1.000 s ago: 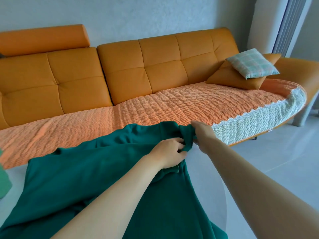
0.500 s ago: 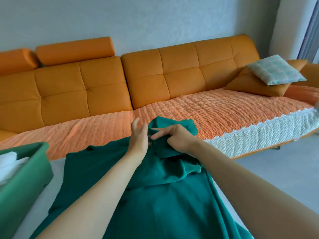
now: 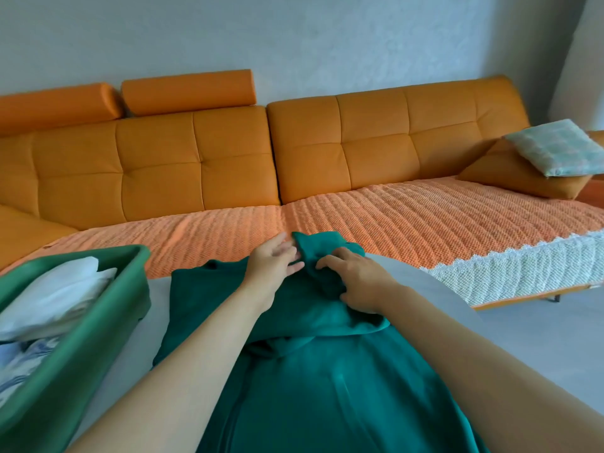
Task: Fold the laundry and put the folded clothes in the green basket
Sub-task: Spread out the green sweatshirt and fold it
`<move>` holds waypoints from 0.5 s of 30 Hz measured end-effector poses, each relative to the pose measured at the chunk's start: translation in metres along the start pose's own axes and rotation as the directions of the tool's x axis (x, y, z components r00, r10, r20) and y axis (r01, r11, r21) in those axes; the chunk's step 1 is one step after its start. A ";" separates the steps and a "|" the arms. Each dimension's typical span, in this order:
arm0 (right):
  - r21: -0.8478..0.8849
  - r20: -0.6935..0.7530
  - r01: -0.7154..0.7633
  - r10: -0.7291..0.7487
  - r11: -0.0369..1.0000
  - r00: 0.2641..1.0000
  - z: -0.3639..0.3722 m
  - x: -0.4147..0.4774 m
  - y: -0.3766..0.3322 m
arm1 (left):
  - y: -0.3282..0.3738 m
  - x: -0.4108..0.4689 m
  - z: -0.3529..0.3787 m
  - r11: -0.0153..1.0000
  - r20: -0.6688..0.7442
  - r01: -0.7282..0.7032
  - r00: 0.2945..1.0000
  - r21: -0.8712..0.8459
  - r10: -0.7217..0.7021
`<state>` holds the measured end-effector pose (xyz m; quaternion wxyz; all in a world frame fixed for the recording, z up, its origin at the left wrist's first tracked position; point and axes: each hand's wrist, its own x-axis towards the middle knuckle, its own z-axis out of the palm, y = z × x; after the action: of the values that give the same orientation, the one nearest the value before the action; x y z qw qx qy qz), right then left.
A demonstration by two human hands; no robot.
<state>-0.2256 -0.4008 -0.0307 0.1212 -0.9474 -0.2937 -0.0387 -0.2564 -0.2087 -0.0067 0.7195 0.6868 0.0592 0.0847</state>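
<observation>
My left hand [image 3: 274, 261] rests open and flat on the teal garment [image 3: 327, 387] spread across the bench [image 3: 425, 276]. My right hand [image 3: 359, 282] grips its bunched far end. The green basket [image 3: 98, 338] sits near left, holding folded clothes [image 3: 55, 295].

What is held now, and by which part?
The right hand grips the green garment at its bunched far end; the left hand, fingers straight, holds nothing.

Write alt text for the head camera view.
Two hands work a teal garment spread on a grey table: the left hand touches it with straight fingers, the right hand grips a bunched fold. A green basket with folded laundry sits at left, an orange sofa behind.
</observation>
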 end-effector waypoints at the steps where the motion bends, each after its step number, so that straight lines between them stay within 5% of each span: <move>1: -0.006 -0.043 -0.024 0.024 1.000 0.999 0.001 0.001 0.005 | 0.003 -0.001 -0.001 1.000 0.049 -0.006 0.999 -0.013 0.006; 4: 0.002 -0.146 -0.080 0.079 0.997 0.986 0.000 -0.001 0.018 | 0.003 -0.003 0.003 0.964 0.101 -0.028 0.995 0.263 0.001; 8: 0.093 -0.415 -0.110 0.139 0.990 0.899 -0.003 -0.010 0.036 | -0.015 0.000 0.016 0.716 0.244 -0.185 0.969 0.673 0.021; 11: 0.122 -0.597 0.006 0.069 0.992 0.800 -0.007 -0.017 0.048 | -0.026 0.008 0.033 0.557 0.374 -0.372 0.920 0.743 0.116; 15: 0.416 -0.574 0.108 0.169 0.903 0.801 -0.023 -0.028 0.047 | -0.032 0.019 0.064 0.564 0.402 -0.485 0.873 0.668 0.275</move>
<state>-0.2221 -0.4594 -0.0219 0.4130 -0.8408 -0.2259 -0.2674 -0.2237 -0.2688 -0.0351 0.3350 0.9220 -0.1538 0.1188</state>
